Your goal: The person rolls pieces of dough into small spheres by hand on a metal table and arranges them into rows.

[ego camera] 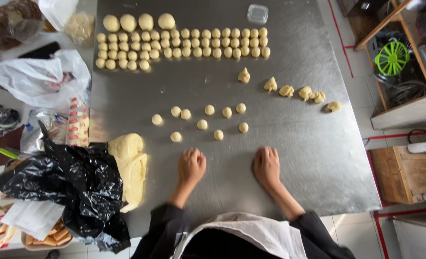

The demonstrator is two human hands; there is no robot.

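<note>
My left hand and my right hand press palm-down on the steel table, fingers curled; whatever lies under each palm is hidden. Just beyond them sit several loose round dough balls. Farther back, many small dough balls stand in neat rows, with bigger balls behind them. Several rough, unrolled dough pieces lie to the right. A large lump of yellow dough rests left of my left hand.
A black plastic bag, white bags and packets crowd the left side. A small clear plastic tub sits at the table's far edge. A wooden shelf with a green cutter and a wooden crate stand on the right.
</note>
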